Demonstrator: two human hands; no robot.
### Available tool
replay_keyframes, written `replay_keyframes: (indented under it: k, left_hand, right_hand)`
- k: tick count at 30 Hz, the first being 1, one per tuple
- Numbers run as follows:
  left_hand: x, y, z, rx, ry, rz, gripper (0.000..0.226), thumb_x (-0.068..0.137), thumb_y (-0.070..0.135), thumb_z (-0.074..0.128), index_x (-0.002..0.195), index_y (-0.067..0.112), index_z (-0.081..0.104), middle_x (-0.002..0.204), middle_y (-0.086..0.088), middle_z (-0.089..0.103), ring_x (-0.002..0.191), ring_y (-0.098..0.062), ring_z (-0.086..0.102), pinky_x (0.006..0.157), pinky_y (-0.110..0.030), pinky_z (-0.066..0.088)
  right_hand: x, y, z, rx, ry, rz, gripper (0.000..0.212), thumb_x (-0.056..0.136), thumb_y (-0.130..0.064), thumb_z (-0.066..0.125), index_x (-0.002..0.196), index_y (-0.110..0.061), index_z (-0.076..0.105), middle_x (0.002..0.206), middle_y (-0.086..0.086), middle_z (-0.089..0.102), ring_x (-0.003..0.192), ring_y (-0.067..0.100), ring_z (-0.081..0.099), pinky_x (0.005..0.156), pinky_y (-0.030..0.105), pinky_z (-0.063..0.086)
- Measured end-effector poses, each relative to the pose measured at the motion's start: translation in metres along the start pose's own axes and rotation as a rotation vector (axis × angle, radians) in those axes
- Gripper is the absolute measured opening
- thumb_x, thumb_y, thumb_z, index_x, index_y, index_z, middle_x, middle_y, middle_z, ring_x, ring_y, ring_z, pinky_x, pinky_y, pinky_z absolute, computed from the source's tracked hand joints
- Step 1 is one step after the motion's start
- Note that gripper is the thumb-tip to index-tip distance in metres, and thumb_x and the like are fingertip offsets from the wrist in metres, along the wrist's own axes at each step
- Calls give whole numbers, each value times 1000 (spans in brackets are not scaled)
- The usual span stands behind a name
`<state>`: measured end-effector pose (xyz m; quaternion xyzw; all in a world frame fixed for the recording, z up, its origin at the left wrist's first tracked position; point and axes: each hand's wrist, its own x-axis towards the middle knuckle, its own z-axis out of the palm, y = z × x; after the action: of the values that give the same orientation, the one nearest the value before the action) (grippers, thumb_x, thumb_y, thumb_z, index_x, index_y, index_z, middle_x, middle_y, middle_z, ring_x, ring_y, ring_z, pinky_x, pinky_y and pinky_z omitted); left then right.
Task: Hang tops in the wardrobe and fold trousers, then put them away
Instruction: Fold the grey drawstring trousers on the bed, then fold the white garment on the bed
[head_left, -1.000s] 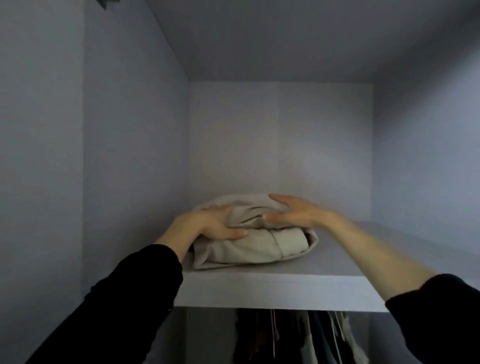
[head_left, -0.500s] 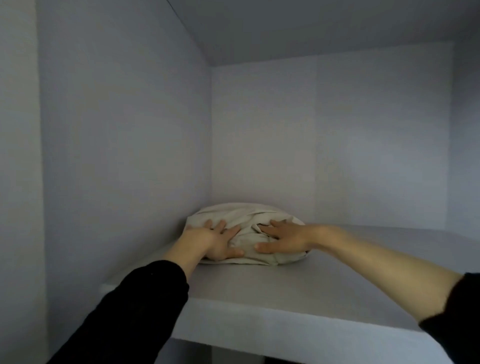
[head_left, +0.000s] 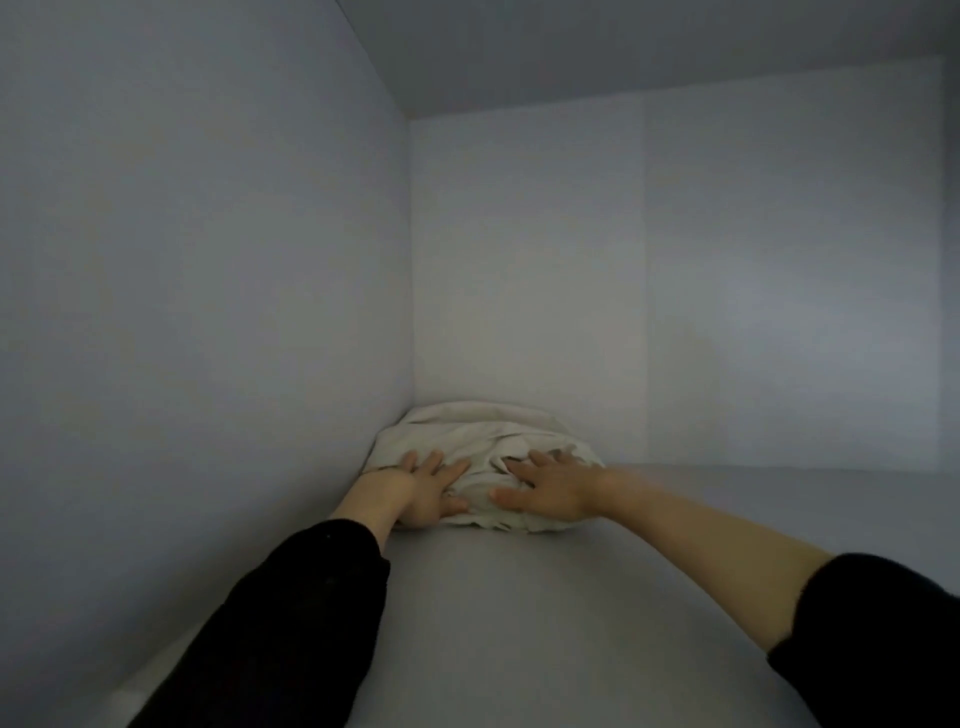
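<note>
A folded bundle of cream-white cotton trousers (head_left: 483, 447) lies on the pale grey wardrobe shelf (head_left: 597, 623), pushed into the shelf's far left corner, where it touches the left side wall (head_left: 208, 312) and sits against the back wall (head_left: 530, 286). The left hand (head_left: 423, 488) lies flat on the near left part of the bundle, fingers straight and spread, pressing on the cloth. The right hand (head_left: 548, 486) presses its near right part in the same way, fingers extended with the thumb out along the lower edge, gripping nothing.
</note>
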<state>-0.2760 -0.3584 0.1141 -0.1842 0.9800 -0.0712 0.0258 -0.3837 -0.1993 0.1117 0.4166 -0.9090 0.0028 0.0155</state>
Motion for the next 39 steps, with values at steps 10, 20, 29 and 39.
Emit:
replay_keyframes:
  k: [10,20,29,39]
  left_hand:
    - [-90,24,3,-256,306,23,62,100,38,36,151,22,5,159,-9,7,146,-23,10,117,-37,14]
    - [-338,83,80,-693,1050,-252,33,93,7,49,124,12,56,115,-6,63,97,-15,60,86,-20,42]
    - [-590,139,272,-872,698,-793,28,95,14,48,119,22,59,102,6,66,86,-15,62,81,-22,47]
    - [-896,168,396,-955,666,-1477,23,95,17,50,115,21,61,91,12,63,78,-6,60,72,-9,43]
  right_hand:
    - [-80,-18,-21,81,203,-164,51,103,-35,25,148,-12,24,154,11,26,141,25,27,113,31,21]
    - [-253,-128,38,607,890,-666,26,90,-15,52,113,-10,64,111,9,67,103,29,61,84,35,46]
    - [-431,-249,237,632,109,-853,33,94,-23,53,125,-13,57,122,5,62,113,25,56,92,33,42]
    - [-659,-459,341,551,-448,-1225,37,95,-32,49,130,-21,50,116,-5,62,105,17,59,90,32,45]
